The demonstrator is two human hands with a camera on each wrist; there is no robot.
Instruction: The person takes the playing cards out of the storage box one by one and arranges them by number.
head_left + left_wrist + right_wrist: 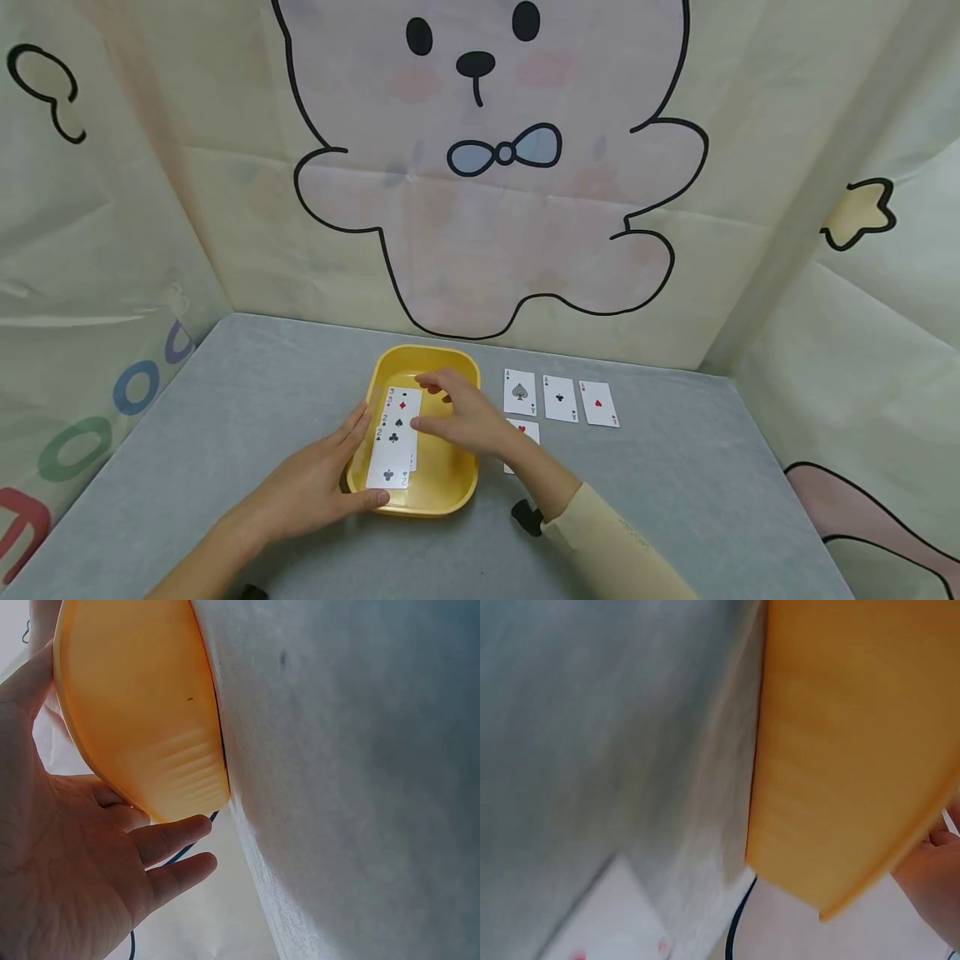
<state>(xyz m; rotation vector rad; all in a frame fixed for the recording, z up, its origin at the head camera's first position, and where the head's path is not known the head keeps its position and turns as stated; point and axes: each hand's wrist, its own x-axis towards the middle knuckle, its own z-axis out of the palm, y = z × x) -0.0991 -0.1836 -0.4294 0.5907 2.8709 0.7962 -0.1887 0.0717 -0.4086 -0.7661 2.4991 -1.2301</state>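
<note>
A yellow tray (442, 487) stands on the grey table, holding several overlapped playing cards (387, 462) along its left side, a two of clubs in front. Against the tray's left side rests my left hand (318, 479), its thumb over the near rim. The left wrist view shows this hand (67, 855) with spread, fairly straight fingers along the tray's outer wall (142, 697). Above the tray's inside reaches my right hand (468, 412), thumb and index finger apart beside the cards, no card visible between them. In the right wrist view that hand (934, 881) is mostly cut off.
Right of the tray lie an ace of spades (520, 392), an ace of clubs (560, 398) and an ace of hearts (598, 404) in a row. Below them, a heart card (527, 431) is partly covered by the right arm. A printed cloth (517, 258) hangs behind the table.
</note>
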